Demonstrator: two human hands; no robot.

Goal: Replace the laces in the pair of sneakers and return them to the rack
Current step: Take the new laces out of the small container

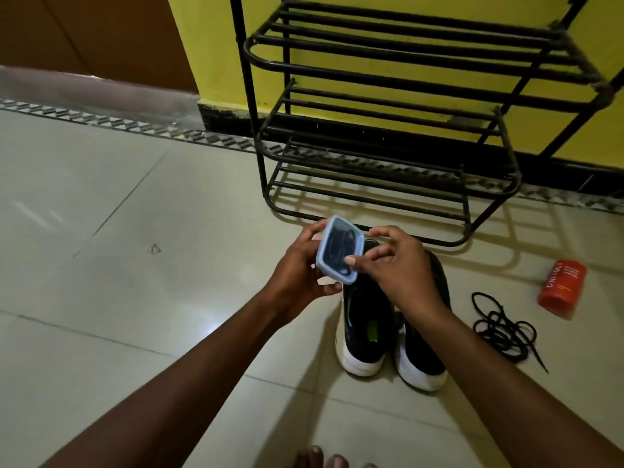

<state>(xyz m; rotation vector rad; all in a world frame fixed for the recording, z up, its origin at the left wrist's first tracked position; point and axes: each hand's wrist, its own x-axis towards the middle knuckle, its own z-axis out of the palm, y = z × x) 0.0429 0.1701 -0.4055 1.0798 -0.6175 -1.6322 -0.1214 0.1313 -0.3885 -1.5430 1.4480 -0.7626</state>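
Observation:
Two black sneakers with white soles stand side by side on the floor, the left sneaker [364,319] and the right sneaker [422,352], heels toward me, without laces. My left hand [297,275] grips a small clear box with a blue lid [337,248], dark laces visible inside it. My right hand [395,261] rests on the lid, thumb on its lower corner and fingers at its far edge. A loose heap of black laces [503,329] lies on the floor to the right of the sneakers. The black metal rack [388,136] stands just beyond, its shelves bare.
An orange cylindrical can [562,287] lies on its side at the right, past the loose laces. Pale floor tiles [118,231] spread to the left. A yellow wall [209,45] rises behind the rack. My toes [324,457] show at the bottom edge.

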